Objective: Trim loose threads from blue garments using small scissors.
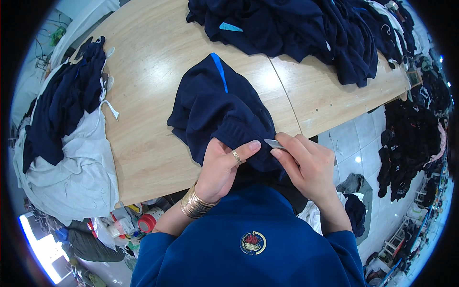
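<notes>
A navy garment [210,103] with a bright blue stripe lies bunched on the table's near edge. Its gathered, elastic-looking band is pinched between the thumb and fingers of my left hand [222,165], which wears a ring and a stack of gold bangles. My right hand [306,160] is closed on a small pointed metal blade [275,144], like that of thread snips. The blade's tip points left at the garment's edge, close to my left thumb; its other end is hidden in my fingers.
The light wooden table [143,100] has a seam running across it. A large navy garment pile [296,33] covers its far right. White cloth [79,167] and a dark garment [71,103] hang at the left. Dark clothing [409,143] lies beyond the tiled floor, right.
</notes>
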A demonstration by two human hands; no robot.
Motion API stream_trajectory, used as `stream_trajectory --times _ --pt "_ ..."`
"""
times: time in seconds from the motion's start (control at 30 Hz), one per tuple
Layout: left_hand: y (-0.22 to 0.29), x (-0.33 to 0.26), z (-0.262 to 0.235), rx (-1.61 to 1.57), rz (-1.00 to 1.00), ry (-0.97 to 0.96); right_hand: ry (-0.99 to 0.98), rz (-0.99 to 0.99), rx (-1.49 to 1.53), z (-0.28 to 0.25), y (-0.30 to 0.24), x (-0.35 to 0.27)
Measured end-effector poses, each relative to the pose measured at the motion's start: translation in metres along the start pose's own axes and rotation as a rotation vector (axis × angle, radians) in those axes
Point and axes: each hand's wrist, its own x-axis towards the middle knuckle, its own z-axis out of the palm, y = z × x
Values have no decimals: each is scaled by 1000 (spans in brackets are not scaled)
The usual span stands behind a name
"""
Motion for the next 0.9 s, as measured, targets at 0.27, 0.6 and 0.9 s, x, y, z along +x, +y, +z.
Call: stream_trajectory --times 0.27,0.6,0.9 --pt "-6 -4 -5 118 82 -67 63 305 506 1 -6 9" --pt "40 -39 -132 62 253 200 135 413 43 29 62 -3" --pt "2 -55 -158 262 322 363 -126 288 350 61 28 65"
